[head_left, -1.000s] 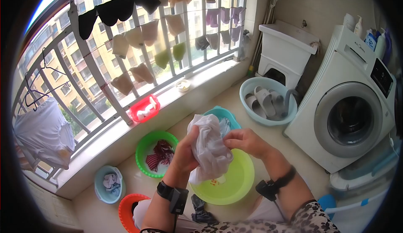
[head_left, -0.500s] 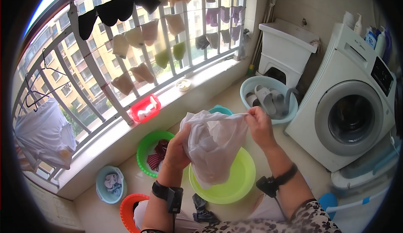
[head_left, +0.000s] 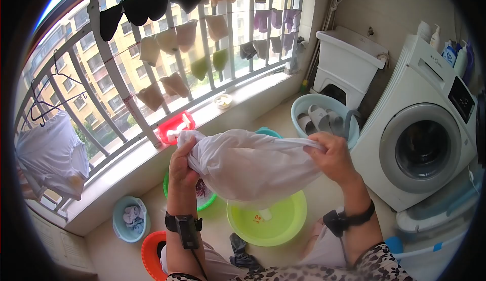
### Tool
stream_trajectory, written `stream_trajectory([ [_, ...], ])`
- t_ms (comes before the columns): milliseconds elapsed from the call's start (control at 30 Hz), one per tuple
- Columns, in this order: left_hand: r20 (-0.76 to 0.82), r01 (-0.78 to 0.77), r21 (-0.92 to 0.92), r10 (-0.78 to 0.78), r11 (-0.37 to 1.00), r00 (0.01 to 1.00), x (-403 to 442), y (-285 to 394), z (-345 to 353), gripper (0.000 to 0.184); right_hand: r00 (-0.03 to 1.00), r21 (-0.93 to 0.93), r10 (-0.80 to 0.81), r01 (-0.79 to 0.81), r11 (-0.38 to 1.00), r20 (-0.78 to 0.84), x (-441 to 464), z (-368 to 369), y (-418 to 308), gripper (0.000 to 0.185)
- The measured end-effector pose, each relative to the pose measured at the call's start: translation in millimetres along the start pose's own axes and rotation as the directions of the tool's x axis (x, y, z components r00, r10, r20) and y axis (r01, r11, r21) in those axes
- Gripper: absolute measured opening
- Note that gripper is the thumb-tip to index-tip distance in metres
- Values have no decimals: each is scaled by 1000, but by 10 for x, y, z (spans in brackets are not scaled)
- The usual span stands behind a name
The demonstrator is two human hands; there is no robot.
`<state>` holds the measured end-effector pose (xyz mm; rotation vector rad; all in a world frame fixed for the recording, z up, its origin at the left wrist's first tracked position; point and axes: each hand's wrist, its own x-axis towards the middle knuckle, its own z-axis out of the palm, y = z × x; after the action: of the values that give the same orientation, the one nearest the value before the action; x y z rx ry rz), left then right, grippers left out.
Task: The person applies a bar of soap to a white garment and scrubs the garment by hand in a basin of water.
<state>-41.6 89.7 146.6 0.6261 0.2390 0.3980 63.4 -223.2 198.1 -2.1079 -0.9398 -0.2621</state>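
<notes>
A thin white garment (head_left: pixel 248 167) is stretched sideways between my two hands, its middle sagging in loose folds. I cannot tell what kind of garment it is. My left hand (head_left: pixel 183 164) is closed on its bunched left end, with some cloth rising above the fist. The right end is pinched between the thumb and fingers of my right hand (head_left: pixel 335 160). Below the cloth, a yellow-green basin (head_left: pixel 293 225) stands on the floor, its back part hidden. Behind my left hand, a green basin (head_left: pixel 207 200) with dark red striped cloth is partly covered.
Dark cloth (head_left: pixel 242 253) lies before the yellow-green basin. An orange basin (head_left: pixel 149 261) and a blue basin (head_left: pixel 119 230) with laundry stand left. Slippers fill a pale blue tub (head_left: pixel 298 106) near the washing machine (head_left: pixel 374 144). A red tray (head_left: pixel 169 124) sits on the ledge.
My hands have moved apart, the left one left and up, the right one slightly right and down. The bunched garment is now pulled out wide, uncovering more of the yellow-green basin.
</notes>
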Motion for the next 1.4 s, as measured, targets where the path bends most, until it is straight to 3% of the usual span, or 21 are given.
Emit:
stream_trajectory([
  [100,-70,-94,238,113,967,991,133,-80,-247,18,943,544,92,103,833,-320,76,-220,-285,17],
  [167,-171,-62,337,125,940,977,167,-150,-430,17,933,709,181,100,698,-311,273,-352,-319,18],
  [233,-248,6,391,99,920,964,230,-211,-601,17,923,787,212,134,602,-320,435,-481,-445,20],
  [367,-179,105,564,-2,819,984,276,-437,-698,22,911,800,206,185,571,-357,650,-593,-837,22],
  [433,-188,166,836,-12,523,982,270,-530,-610,35,919,792,188,181,583,-348,727,-643,-1217,22],
  [467,-180,178,971,-1,159,984,197,-495,-472,36,926,786,158,192,588,-344,790,-643,-1315,22],
  [500,-168,166,958,10,-232,986,108,-441,-327,36,927,777,157,184,602,-341,847,-654,-1411,21],
  [533,-123,130,957,43,-259,991,-35,-380,-131,36,928,769,156,178,614,-339,903,-669,-1510,21],
  [633,218,-260,965,438,37,872,-206,-346,231,33,932,754,137,180,631,-336,1030,-700,-1619,22],
  [733,333,-407,600,248,688,910,-660,-294,847,26,965,763,61,163,626,-256,1062,-730,-1607,23],
  [767,453,-530,656,281,538,846,-778,-342,985,28,963,768,62,171,617,-264,1057,-738,-1606,22],
  [833,639,-728,683,434,60,635,-823,-485,1156,28,960,778,68,177,603,-272,1055,-727,-1543,21],
  [867,574,-645,739,318,195,754,-763,-462,1121,29,951,790,108,173,588,-289,1043,-756,-1517,20],
  [900,413,-486,730,256,482,874,-631,-471,1007,25,941,802,143,175,571,-308,1035,-819,-1478,19],
  [967,346,-165,299,55,940,937,-532,-126,907,26,935,801,187,143,581,-302,1046,-989,-1340,18],
  [1000,429,-158,164,74,974,900,-377,37,731,25,940,787,199,103,608,-277,1053,-1100,-1220,17],
  [1100,375,-121,124,66,985,925,-683,545,1129,22,959,745,194,27,666,-208,980,-1258,-983,23],
  [1167,400,-279,261,159,924,903,-518,685,1082,24,986,728,113,11,686,-122,921,-1287,-863,27],
  [1300,434,-232,291,88,928,897,-533,740,1329,18,998,760,7,48,648,-69,781,-1114,-1040,33],
  [1333,456,-227,281,79,933,886,-551,737,1414,17,999,765,21,-51,642,49,730,-1076,-1134,28],
  [1400,468,-221,299,60,928,882,-588,738,1590,17,979,555,-89,-29,832,184,721,-905,-1170,36],
])
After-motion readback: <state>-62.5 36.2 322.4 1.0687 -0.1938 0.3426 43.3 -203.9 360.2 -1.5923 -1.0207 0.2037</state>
